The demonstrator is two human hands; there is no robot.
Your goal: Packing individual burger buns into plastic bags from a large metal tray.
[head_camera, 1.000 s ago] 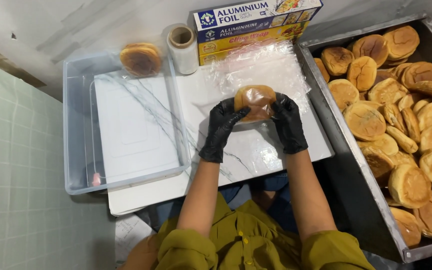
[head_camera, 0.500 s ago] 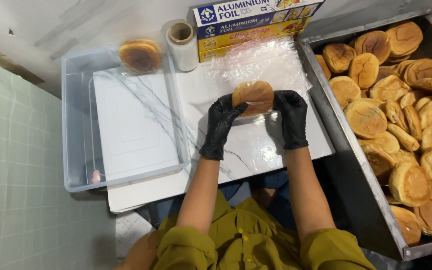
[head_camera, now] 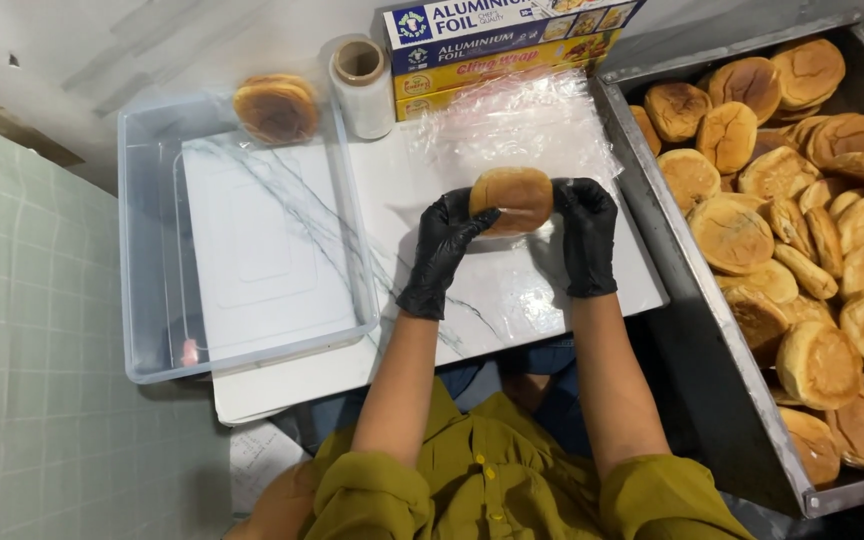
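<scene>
So there's a round golden bun (head_camera: 512,198) held up just over a sheet of cling film (head_camera: 512,130) on the white tabletop (head_camera: 552,290), with the black-gloved left hand (head_camera: 444,245) and right hand (head_camera: 584,232) on either side, fingers curled snug around it. Metal tray (head_camera: 692,300) full of buns sits to the right, and a clear plastic bin (head_camera: 142,250) with one wrapped bun (head_camera: 274,108) to the left.

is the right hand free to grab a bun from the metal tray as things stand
Probably not yet: the right hand and left hand both grip a bun. The metal tray lies open right beside it.
</scene>
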